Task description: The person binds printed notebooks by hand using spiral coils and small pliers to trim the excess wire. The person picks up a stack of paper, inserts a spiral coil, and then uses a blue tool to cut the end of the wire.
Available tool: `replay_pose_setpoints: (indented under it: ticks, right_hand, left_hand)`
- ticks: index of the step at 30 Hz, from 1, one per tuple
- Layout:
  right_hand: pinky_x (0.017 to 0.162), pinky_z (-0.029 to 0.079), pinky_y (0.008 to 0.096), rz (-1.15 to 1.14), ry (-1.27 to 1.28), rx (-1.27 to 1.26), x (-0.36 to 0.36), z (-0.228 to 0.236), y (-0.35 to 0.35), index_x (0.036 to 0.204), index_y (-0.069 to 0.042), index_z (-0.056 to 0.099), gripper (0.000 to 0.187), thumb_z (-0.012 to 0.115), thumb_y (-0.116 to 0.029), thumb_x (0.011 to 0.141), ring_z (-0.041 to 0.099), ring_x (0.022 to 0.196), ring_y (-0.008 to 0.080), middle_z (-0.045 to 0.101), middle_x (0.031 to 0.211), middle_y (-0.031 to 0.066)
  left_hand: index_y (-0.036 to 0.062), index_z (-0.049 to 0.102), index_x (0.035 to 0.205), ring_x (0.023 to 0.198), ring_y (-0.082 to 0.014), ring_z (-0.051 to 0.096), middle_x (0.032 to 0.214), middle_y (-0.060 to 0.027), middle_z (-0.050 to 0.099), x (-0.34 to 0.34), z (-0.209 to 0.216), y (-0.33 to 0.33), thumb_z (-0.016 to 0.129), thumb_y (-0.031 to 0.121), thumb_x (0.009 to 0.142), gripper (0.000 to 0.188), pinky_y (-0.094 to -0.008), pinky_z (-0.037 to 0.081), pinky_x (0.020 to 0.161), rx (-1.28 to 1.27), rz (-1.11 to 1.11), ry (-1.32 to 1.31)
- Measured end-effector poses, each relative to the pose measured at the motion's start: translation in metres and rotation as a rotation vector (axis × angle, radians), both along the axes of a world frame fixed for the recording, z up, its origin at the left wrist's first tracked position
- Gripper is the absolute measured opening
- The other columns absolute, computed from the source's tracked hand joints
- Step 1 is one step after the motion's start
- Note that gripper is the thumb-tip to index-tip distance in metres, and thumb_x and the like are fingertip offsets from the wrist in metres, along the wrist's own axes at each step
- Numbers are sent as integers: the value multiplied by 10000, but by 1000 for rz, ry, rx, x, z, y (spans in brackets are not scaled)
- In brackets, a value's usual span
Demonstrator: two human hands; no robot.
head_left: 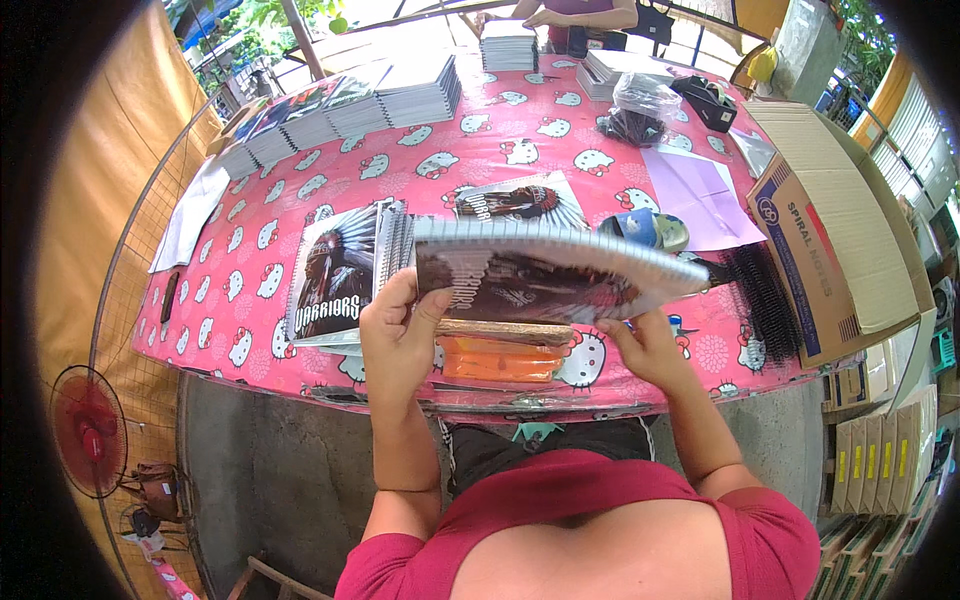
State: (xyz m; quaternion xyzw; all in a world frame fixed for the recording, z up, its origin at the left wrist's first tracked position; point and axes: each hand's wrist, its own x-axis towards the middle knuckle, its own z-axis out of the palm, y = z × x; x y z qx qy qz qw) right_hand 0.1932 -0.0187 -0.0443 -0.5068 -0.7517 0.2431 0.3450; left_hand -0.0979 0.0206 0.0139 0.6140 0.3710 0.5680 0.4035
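Both my hands hold a spiral notebook (540, 280) above the near part of the table, its dark printed cover facing me and its wire-bound edge uppermost. My left hand (398, 315) grips its left end, with the thumb over the cover. At the lower right, my right hand (648, 345) pinches the bottom edge. Left of the held notebook lie similar notebooks (335, 275) with a feathered-headdress picture. Another such cover (525, 197) lies just behind it. Below it are a brown strip (505, 329) and an orange packet (500, 360).
Notebook stacks (420, 92) line the pink patterned table's (440, 165) far left. At right are purple paper (700, 195), a blue rounded object (645, 230), black coils (765, 300) and a cardboard box (825, 270). A person (590, 12) handles notebooks opposite. A red fan (90, 432) stands left.
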Motion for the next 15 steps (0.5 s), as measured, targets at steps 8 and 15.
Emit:
replay_pose_setpoints:
  ticks: [8,15]
  right_hand:
    - [906,415,457,-39,-63,0,-23,-53,-15,1267,46,363,646,717,-88,743,507,1065,442,485,1155,292]
    - [980,403,404,-69,-167,49,-23,-40,-24,1238,42,425,663,763,-161,706,494,1141,384,483,1193,264]
  left_hand:
    - [13,288,1411,1295,-227,381,1404,-123,385,-2,-44,-1,756,-30,714,841,-338,300,1073,-86,245,-229]
    - [-26,172,1450,1366,-286,289,1466,-176,295,12,-80,-14,859,71,613,1087,-392,206,1130,-102,306,27]
